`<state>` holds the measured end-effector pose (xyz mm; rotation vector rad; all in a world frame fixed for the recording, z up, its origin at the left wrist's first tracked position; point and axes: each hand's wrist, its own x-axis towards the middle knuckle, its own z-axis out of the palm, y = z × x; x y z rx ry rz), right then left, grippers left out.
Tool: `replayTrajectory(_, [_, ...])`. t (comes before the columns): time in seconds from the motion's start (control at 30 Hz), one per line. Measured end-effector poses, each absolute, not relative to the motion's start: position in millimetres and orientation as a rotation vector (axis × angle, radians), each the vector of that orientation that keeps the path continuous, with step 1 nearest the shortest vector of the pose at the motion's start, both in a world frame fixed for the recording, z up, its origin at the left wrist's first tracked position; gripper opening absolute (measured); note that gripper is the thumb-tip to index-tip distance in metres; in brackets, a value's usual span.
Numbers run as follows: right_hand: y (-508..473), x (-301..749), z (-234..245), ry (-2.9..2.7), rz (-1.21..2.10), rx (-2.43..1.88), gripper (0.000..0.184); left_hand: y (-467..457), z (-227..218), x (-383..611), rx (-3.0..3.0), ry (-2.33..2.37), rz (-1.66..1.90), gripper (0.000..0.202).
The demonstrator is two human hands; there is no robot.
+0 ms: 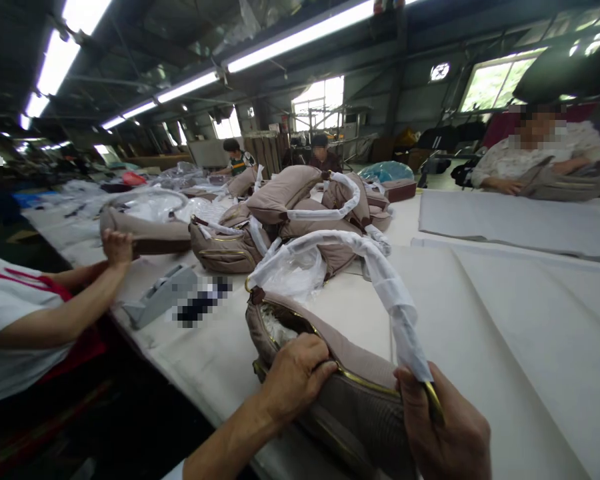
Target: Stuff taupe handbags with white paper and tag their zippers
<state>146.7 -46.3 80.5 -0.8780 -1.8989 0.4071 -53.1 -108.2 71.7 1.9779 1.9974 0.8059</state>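
A taupe handbag stands at the table's near edge, its gold top zipper partly open at the left end. White stuffing shows through the gap. My left hand is closed in a pinch on the zipper, where the open stretch meets the closed one; the fingers mostly hide the pull. With thumb and fingers closed, my right hand grips the bag's right end beside the brass handle ring. The handle, wrapped in white paper, arches up over the bag.
Several similar handbags are heaped behind mine. A grey tape dispenser stands to the left, where a co-worker's hand touches another bag. Clear plastic bags lie at the far left. At right, another person handles a bag beyond white sheets.
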Motion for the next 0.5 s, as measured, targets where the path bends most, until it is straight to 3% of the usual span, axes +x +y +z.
replayTrajectory(0.17, [-40.5, 147.5, 82.9, -2.002, 0.428, -0.810, 0.032, -121.1, 71.4, -89.7, 2.292, 2.439, 0.561, 0.019])
replayTrajectory(0.5, [-36.3, 137.1, 59.4, -2.152, 0.474, -0.638, 0.024, -121.1, 87.8, -157.8, 2.421, 2.899, 0.753, 0.014])
